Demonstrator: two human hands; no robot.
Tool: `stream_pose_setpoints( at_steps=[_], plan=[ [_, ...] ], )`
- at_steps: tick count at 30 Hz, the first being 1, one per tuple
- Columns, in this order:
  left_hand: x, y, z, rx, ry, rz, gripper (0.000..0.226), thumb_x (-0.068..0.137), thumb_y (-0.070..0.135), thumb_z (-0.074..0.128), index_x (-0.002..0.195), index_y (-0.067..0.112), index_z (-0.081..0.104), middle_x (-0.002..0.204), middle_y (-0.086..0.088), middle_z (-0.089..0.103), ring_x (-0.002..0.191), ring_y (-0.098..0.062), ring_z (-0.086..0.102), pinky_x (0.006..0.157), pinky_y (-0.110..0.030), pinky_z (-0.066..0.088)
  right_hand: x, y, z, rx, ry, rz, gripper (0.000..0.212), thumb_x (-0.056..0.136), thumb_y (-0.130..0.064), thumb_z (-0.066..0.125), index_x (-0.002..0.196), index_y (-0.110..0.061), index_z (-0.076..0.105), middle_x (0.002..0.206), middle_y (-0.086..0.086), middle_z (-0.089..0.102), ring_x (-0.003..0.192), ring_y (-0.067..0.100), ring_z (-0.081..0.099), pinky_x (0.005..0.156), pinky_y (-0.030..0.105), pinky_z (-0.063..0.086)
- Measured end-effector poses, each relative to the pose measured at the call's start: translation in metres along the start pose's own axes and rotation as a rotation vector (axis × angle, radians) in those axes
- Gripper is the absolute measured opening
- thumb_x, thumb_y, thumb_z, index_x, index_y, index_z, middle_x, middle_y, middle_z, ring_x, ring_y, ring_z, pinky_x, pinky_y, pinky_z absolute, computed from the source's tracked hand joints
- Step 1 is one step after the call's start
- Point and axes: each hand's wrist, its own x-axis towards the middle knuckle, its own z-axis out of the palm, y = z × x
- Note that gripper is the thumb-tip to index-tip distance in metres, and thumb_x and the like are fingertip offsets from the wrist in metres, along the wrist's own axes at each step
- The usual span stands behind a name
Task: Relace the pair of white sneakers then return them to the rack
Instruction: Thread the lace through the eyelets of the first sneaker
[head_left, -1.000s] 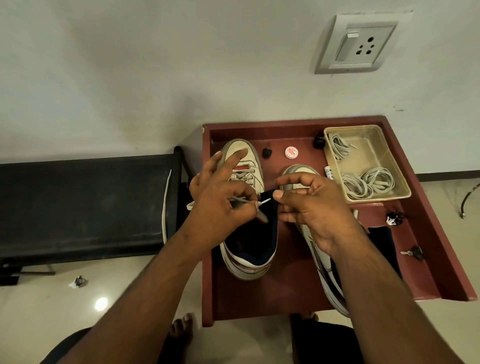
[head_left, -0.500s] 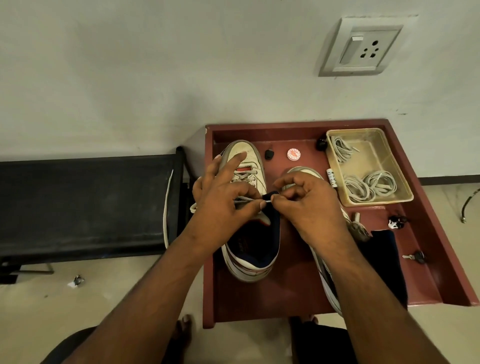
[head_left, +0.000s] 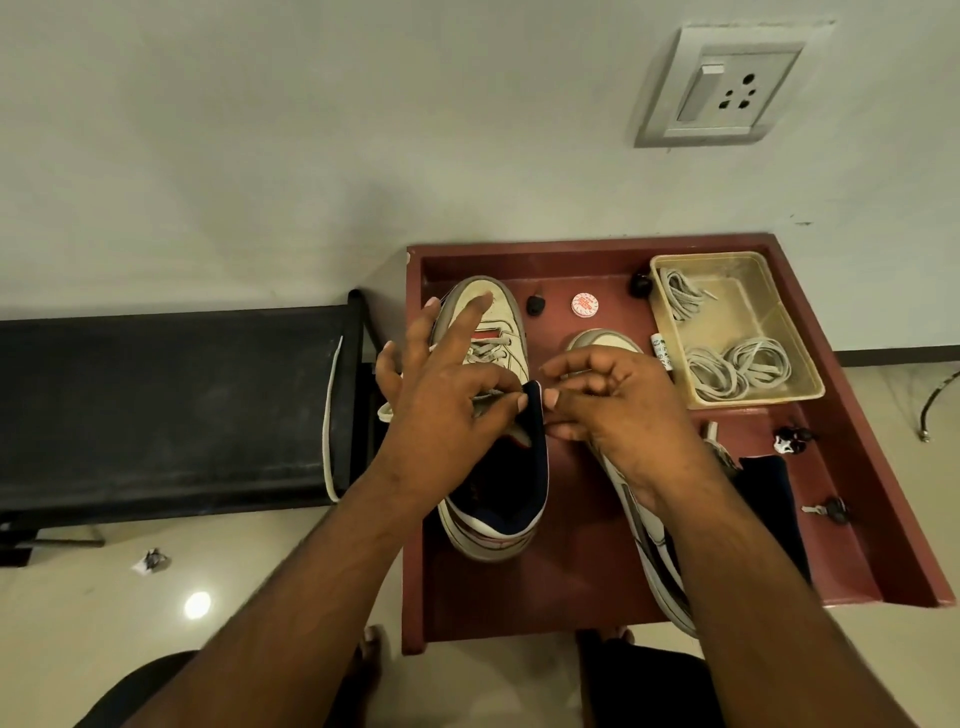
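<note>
Left sneaker (head_left: 488, 415) on red tray (head_left: 519, 587), toe toward wall, directly under fingers. Left hand (head_left: 441, 410) pinches lace (head_left: 488, 400) at upper eyelets; right hand (head_left: 613, 410), fingers curled, pinches at tongue edge just beside, lace end hidden. Second sneaker (head_left: 639, 493) under right wrist. Spare laces (head_left: 737, 364) in plastic tub (head_left: 779, 322) beyond right fingers. Round tin (head_left: 586, 304) label unreadable.

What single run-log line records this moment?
left hand pinches lace | right hand at left sneaker tongue | tray
</note>
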Motion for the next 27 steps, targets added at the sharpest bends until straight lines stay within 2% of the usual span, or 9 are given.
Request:
stream_pose_setpoints(
  at_steps=[3,8,10,13,16,18,19,22,27],
  plan=[
    [0.000,-0.001,0.000,0.028,0.014,0.003,0.016,0.074,0.032,0.082,0.088,0.031,0.076,0.156,0.002,0.036,0.148,-0.032,0.011,0.110,-0.060,0.006,0.002,0.001,0.000,-0.037,0.028,-0.017,0.019,0.084,0.006,0.067,0.091,-0.012,0.070,0.073,0.010,0.069,0.064,0.017,0.066,0.058,0.027,0.051],
    [0.002,-0.005,-0.009,0.144,-0.039,-0.054,0.056,0.068,0.038,0.085,0.119,0.044,0.062,0.163,0.007,0.016,0.150,-0.025,-0.003,0.114,-0.063,0.004,-0.004,-0.014,-0.027,-0.341,0.110,-0.077,0.031,0.084,0.005,0.067,0.086,-0.025,0.071,0.072,0.001,0.067,0.056,0.005,0.057,0.053,0.020,0.045],
    [0.003,-0.003,-0.010,0.155,-0.060,-0.087,0.059,0.071,0.038,0.084,0.125,0.046,0.059,0.163,0.008,0.012,0.150,-0.024,-0.006,0.115,-0.062,0.001,-0.012,-0.027,-0.052,-0.419,0.178,-0.070,0.028,0.086,0.004,0.065,0.088,-0.024,0.072,0.077,0.001,0.068,0.063,0.007,0.062,0.055,0.016,0.046],
    [0.002,-0.001,-0.009,0.122,-0.062,-0.125,0.060,0.074,0.038,0.082,0.128,0.046,0.057,0.164,0.009,0.009,0.150,-0.021,-0.010,0.116,-0.060,-0.001,-0.024,-0.038,-0.084,-0.629,0.266,-0.047,0.026,0.090,-0.002,0.062,0.095,-0.025,0.073,0.083,0.000,0.068,0.072,0.015,0.062,0.054,0.023,0.043],
    [0.001,-0.001,-0.008,0.089,-0.066,-0.142,0.064,0.074,0.036,0.081,0.132,0.046,0.053,0.164,0.009,0.009,0.150,-0.020,-0.010,0.116,-0.061,-0.001,-0.024,-0.033,-0.067,-0.836,0.228,-0.080,0.021,0.089,-0.016,0.068,0.105,-0.027,0.073,0.105,0.000,0.067,0.093,0.021,0.061,0.078,0.035,0.051],
    [0.001,0.000,-0.007,0.086,-0.062,-0.148,0.067,0.075,0.033,0.081,0.134,0.046,0.051,0.164,0.009,0.010,0.150,-0.021,-0.009,0.116,-0.062,0.002,-0.018,-0.024,-0.034,-0.945,0.103,-0.171,0.027,0.084,-0.026,0.073,0.111,-0.031,0.071,0.125,-0.005,0.058,0.117,0.019,0.052,0.101,0.044,0.042],
    [0.001,0.000,-0.007,0.089,-0.057,-0.149,0.069,0.076,0.031,0.081,0.135,0.046,0.050,0.164,0.009,0.010,0.150,-0.022,-0.008,0.115,-0.063,0.004,-0.012,-0.017,-0.020,-0.952,0.030,-0.199,0.026,0.084,-0.030,0.073,0.110,-0.034,0.072,0.128,-0.011,0.055,0.123,0.017,0.048,0.105,0.048,0.037],
    [0.001,-0.002,-0.008,0.090,-0.068,-0.165,0.071,0.077,0.027,0.080,0.137,0.046,0.047,0.164,0.008,0.009,0.150,-0.021,-0.009,0.116,-0.062,0.005,-0.005,-0.013,-0.006,-0.912,0.000,-0.223,0.004,0.083,-0.037,0.072,0.082,-0.041,0.072,0.116,-0.028,0.052,0.121,0.003,0.046,0.108,0.054,0.025],
    [0.003,-0.001,-0.011,0.041,-0.106,-0.218,0.075,0.078,0.039,0.079,0.142,0.048,0.040,0.164,0.009,0.003,0.150,-0.018,-0.012,0.117,-0.058,0.003,-0.022,-0.037,-0.069,-0.930,0.207,-0.083,0.021,0.083,-0.034,0.072,0.066,-0.043,0.064,0.128,-0.018,0.056,0.122,0.017,0.051,0.106,0.058,0.031]
  ],
)
